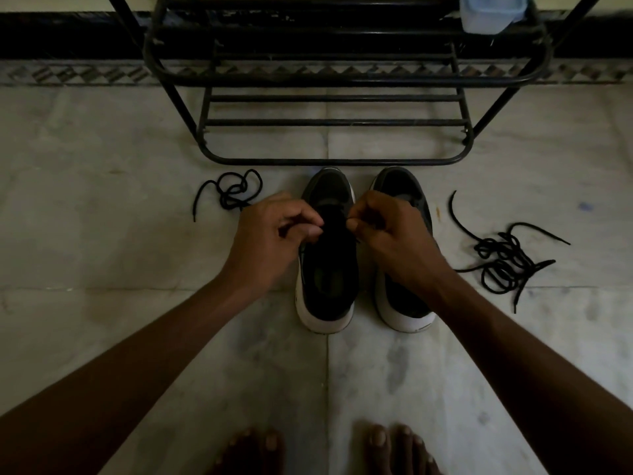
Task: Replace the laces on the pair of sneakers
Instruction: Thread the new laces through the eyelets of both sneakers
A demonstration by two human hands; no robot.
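Both sneakers at frame centre, toes toward rack (335,132). Left hand (274,234) and right hand (387,234) pinched nearly closed over left sneaker (325,269), likely on lace ends; too dark to confirm. Loose lace (229,193) centre left, lace bundle (503,262) centre right, within reach.

No text, label, brand, number or sign can be read anywhere: the two sneakers (327,255) show no legible logo in the dim light, and the pale plastic container (491,12) on the rack (342,80) carries no readable marking
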